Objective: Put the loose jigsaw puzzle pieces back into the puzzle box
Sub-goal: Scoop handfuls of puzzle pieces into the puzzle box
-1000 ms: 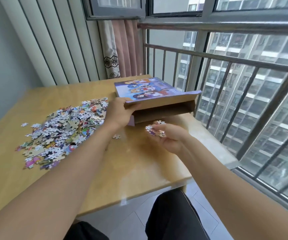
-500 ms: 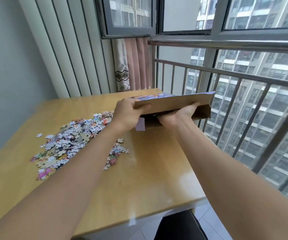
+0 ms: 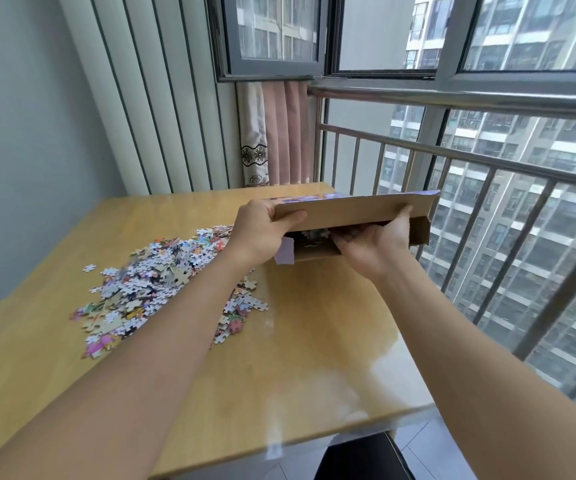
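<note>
Both hands are at the puzzle box (image 3: pixel 352 211), its flap gripped by the left hand (image 3: pixel 262 230) while the right hand (image 3: pixel 371 242), its handful since delivered, is reached loose-fingered inside; pieces (image 3: pixel 154 282) are heaped at nine o'clock on the surface (image 3: pixel 314 341), by the railing (image 3: pixel 487 161).

Matt brown cardboard puzzle box (image 3: pixel 352 209), glossy wooden table (image 3: pixel 314 341), shiny metal railing (image 3: pixel 452 102).

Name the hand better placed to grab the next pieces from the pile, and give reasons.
Left, probably. The left hand holds the puzzle box flap beside the pile of pieces. The right hand has its fingers inside the box opening, farther from the pile.
</note>
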### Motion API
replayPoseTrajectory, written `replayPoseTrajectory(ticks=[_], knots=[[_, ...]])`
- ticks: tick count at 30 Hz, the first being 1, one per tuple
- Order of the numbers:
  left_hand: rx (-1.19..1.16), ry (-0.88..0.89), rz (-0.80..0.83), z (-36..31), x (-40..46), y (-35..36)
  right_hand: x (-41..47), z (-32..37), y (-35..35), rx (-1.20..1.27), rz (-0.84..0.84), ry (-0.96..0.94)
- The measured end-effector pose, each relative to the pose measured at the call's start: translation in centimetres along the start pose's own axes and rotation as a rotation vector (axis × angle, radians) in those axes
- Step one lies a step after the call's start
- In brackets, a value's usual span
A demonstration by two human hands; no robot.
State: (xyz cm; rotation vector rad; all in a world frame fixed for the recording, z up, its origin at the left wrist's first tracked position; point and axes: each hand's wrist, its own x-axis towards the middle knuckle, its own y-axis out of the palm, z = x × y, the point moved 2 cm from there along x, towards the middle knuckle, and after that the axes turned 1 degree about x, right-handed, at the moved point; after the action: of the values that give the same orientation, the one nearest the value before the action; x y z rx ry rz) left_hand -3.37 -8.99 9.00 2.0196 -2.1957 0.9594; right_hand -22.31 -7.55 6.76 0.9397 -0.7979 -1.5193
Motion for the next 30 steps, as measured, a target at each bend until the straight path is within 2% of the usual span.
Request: replayPoseTrajectory(ticks=[3, 5, 7, 10, 15, 17, 19, 20, 22, 24, 25, 27, 30], knots=[[-0.028, -0.03, -0.021, 0.6, -0.1, -0.2, -0.6, -0.3, -1.0, -0.378, -0.07, -0.031], [-0.07, -0.065, -0.001, 1.5, -0.4, -0.1, -1.6, -1.4, -1.8, -0.852, -0.08, -0.111], [-0.059, -0.076, 0.054, 2.6, -1.1, 0.4, -3.1, -2.8, -2.5, -1.312, -0.015, -0.211], [-0.034, -0.075, 0.165, 4.6, -2.7, 1.2, -4.7, -5.1, -2.6, -1.588, 0.134, -0.295], [-0.098, -0.127, 0.276, 6.9, -4.3, 1.2, -5.8, -9.0, -1.7, -2.001, 0.503, -0.199], [-0.063, -0.124, 0.359, 7.3, -4.6, 0.0, -6.3, -10.9, -1.3, -2.079, 0.576, -0.226], [0.006, -0.118, 0.395, 7.6, -5.0, -2.0, -7.1, -12.8, -0.6, -2.016, 0.591, -0.244], [0.033, -0.113, 0.327, 8.1, -5.1, -3.6, -7.3, -14.0, -0.2, -1.972, 0.58, -0.24], [0.151, -0.099, 0.024, 8.9, -5.7, -7.0, -7.2, -15.8, 0.2, -1.983, 0.517, -0.21], [0.431, -0.152, -0.285, 10.6, -6.8, -10.3, -6.2, -17.9, 0.1, -2.123, 0.412, -0.086], [0.576, -0.21, -0.363, 11.9, -7.7, -11.9, -5.5, -19.2, 0.3, -2.182, 0.338, -0.011], [0.753, -0.337, -0.383, 13.9, -9.4, -13.0, -4.1, -20.0, 0.4, -2.223, 0.187, 0.023], [0.81, -0.52, -0.297, 16.7, -11.5, -13.4, -1.7, -20.8, 1.2, -2.12, 0.081, 0.032]])
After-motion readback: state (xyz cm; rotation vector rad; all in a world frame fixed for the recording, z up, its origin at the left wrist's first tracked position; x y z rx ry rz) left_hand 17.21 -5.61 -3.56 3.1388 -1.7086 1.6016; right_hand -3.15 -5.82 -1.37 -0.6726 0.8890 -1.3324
